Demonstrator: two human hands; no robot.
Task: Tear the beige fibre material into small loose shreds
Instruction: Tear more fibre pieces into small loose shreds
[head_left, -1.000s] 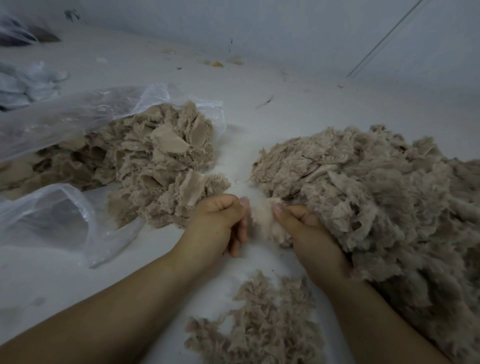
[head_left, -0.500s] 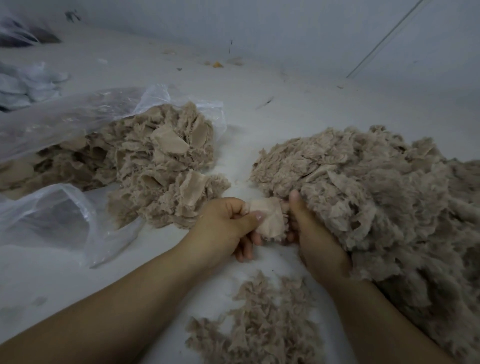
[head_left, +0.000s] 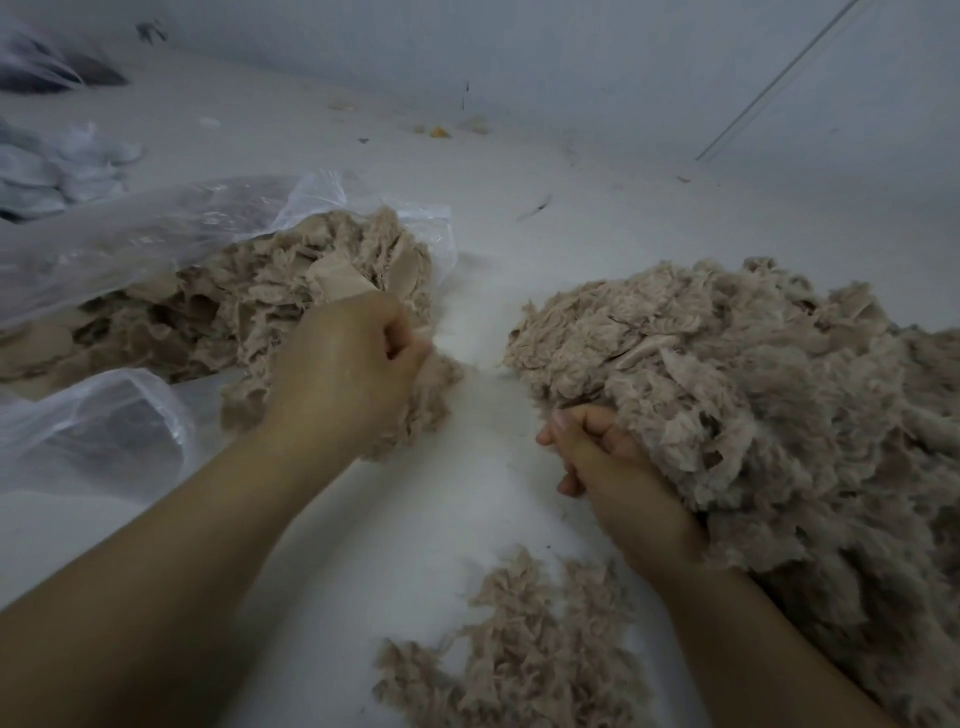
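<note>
Right hand fingertips buried under the big beige shredded fibre heap, that heap cut off by the right edge, left hand fingers hidden in the beige fibre clump, clear crumpled plastic bag beyond it cut off at left

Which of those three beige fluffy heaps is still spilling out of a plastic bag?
The left heap, which the left hand is gripping. Clear plastic bag drapes over it, while the big right heap and the small near heap lie bare on the white surface.
</note>
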